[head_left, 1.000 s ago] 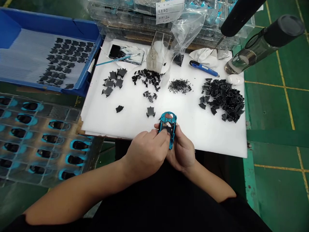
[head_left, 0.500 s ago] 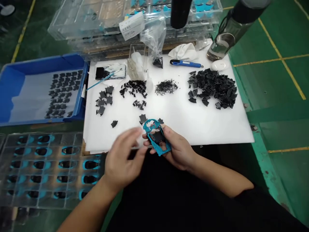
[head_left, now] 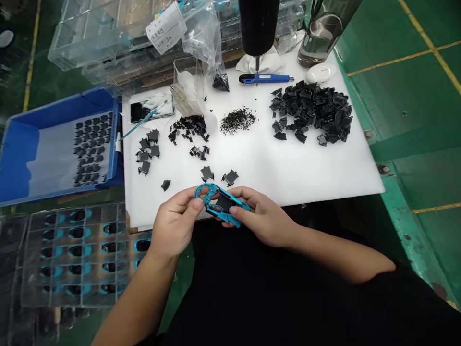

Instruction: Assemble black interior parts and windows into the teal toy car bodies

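Both hands hold a blue plastic frame [head_left: 212,189] with a dark panel [head_left: 224,203] in its middle, low over the front edge of the white work board [head_left: 302,178]. My left hand [head_left: 175,223] pinches the ring-shaped end between thumb and fingers. Around the other end closes my right hand [head_left: 264,216], its thumb pressing by the dark panel. Just beyond the frame lie two dark grey plates with small legs, a left plate [head_left: 206,173] and a right plate [head_left: 230,177]. A small black piece [head_left: 165,185] rests near my left hand.
Piles of black screws [head_left: 237,120], small black clips [head_left: 189,127] and black shell pieces [head_left: 317,113] cover parts of the board. Overhead hangs a dark screwdriver [head_left: 258,29] above a blue cutter [head_left: 266,79]. A blue bin [head_left: 59,113] and a partitioned tray [head_left: 95,211] stand left; a bottle [head_left: 319,38] stands back right.
My left hand has closed on the ring end of the blue frame after being apart from it. The frame has turned to lie more sideways, and my right thumb has shifted onto it.
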`<act>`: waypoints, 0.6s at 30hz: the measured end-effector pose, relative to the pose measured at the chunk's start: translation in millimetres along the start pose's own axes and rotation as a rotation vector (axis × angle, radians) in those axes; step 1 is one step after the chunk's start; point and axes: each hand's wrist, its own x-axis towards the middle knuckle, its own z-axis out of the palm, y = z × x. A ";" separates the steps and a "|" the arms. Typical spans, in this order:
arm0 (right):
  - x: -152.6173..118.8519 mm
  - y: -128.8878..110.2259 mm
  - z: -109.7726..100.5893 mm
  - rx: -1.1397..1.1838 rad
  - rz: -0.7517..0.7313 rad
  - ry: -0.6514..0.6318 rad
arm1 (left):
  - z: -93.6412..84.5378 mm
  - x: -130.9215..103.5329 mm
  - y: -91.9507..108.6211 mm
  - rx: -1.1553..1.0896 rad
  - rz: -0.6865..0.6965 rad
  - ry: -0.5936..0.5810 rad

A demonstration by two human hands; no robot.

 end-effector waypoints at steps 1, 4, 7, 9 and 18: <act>-1.0 -0.8 -0.9 -0.064 -0.012 0.009 | -0.1 -0.7 0.4 -0.002 -0.001 -0.003; -2.7 -3.8 -0.3 -0.222 -0.052 0.049 | -0.5 -2.5 -0.5 -0.021 0.004 -0.003; -3.5 -6.1 2.7 -0.313 -0.079 0.071 | -1.0 -4.5 -2.1 -0.025 0.002 0.004; -3.9 -6.1 4.2 -0.351 -0.090 0.084 | -1.5 -5.9 -3.1 -0.012 -0.002 0.010; -2.6 -5.9 4.9 -0.282 0.004 0.088 | 4.6 -16.2 1.4 0.048 -0.006 0.098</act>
